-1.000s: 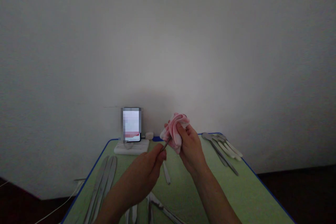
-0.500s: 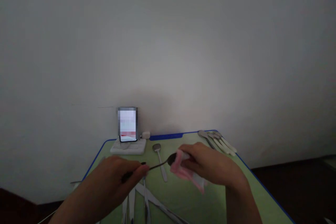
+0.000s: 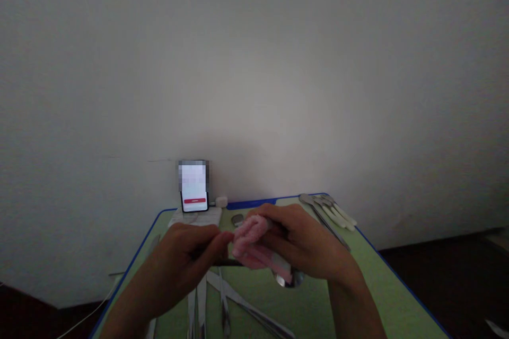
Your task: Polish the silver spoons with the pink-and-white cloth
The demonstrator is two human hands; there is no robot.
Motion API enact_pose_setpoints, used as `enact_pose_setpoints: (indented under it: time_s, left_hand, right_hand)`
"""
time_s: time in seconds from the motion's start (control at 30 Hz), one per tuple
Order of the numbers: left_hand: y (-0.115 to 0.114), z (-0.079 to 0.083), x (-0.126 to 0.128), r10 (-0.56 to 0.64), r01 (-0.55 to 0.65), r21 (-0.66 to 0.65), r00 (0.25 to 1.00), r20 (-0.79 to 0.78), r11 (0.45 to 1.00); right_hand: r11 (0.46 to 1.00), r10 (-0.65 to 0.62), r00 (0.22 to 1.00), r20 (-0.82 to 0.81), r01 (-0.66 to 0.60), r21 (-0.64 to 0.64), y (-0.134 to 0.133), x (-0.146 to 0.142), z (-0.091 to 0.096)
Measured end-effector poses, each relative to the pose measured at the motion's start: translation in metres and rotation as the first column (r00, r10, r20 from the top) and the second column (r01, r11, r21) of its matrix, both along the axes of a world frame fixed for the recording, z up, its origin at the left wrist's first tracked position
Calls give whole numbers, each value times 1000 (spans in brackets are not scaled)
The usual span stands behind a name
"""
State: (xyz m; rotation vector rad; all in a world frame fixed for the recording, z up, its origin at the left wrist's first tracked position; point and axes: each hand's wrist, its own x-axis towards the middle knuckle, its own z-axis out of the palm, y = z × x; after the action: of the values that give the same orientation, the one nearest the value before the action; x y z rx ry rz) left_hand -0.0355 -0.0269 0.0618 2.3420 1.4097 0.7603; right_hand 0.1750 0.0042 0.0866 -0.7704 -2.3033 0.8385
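My left hand (image 3: 185, 259) is closed, thumb and finger pinched at the handle end of a metal spoon (image 3: 296, 279). The grip itself is partly hidden. A folded pink and white cloth (image 3: 254, 243) is pressed round the spoon's handle by my closed right hand (image 3: 302, 238). The spoon's shiny bowl shows under the cloth and my right fingers, above the green table (image 3: 254, 296). Behind the cloth lies another spoon (image 3: 237, 219), mostly covered. Several metal knives and other cutlery (image 3: 202, 302) lie below my left hand.
A lit phone (image 3: 194, 185) leans upright on a white power strip (image 3: 214, 216) by the wall. Several white-handled pieces of cutlery (image 3: 338, 217) lie at the back right corner. Blue trim (image 3: 250, 204) edges the table, and a white cable (image 3: 85, 318) hangs at the left.
The cloth in my right hand has moved left, from the spoon's bowl onto its handle, close to my left fingers. The bowl now shows to the right, lower than before.
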Motion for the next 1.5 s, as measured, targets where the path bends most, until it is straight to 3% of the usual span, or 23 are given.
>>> enact_pose_setpoints:
  time_s: [0.07,0.17,0.27,0.37,0.53,0.67,0.77,0.87,0.93,1.1,1.33,1.43,1.5]
  left_hand:
    - [-3,2,7,-24,20,59,997,68,998]
    - [-4,4,9,-11,8,26,994,109,1000]
    - [1,3,1,129,-128,-18,987,95,992]
    - [9,0,-9,314,-310,-53,939,142,949]
    - [11,-1,-19,378,-369,-86,899,222,926]
    - [6,1,-20,372,-364,-83,887,274,928]
    - [3,2,-17,349,-353,-40,888,299,935]
    - [1,4,-11,330,-344,3,903,277,939]
    - [0,6,-7,306,-320,19,919,248,947]
    - [-3,8,-6,252,-265,32,942,220,964]
    - [-5,4,-16,145,-153,75,985,97,985]
    - [-7,5,-11,101,-112,118,990,93,987]
    - [-10,6,-4,104,-117,116,988,113,986]
  right_hand:
    - [999,-38,993,-110,40,22,0,-2,1]
    - [991,-131,967,-217,131,-11,1,0,-1]
    - [980,-200,915,-350,181,-86,5,8,-4]
    - [975,-222,849,-480,178,-136,9,17,-6]
    - [946,-312,738,-598,296,-128,15,23,-9]
    - [934,-352,630,-692,284,-216,20,19,-13]
    - [940,-339,571,-748,175,-292,21,12,-15]
    - [936,-281,596,-752,-3,-352,18,4,-14]
    - [936,-243,627,-740,-47,-348,15,-2,-14]
    - [972,-217,693,-687,88,-218,13,-19,-18]
    - [947,-254,767,-590,73,-313,16,-22,-19]
    - [942,-247,757,-605,40,-334,14,-19,-20]
    - [933,-281,689,-668,33,-358,12,-23,-23]
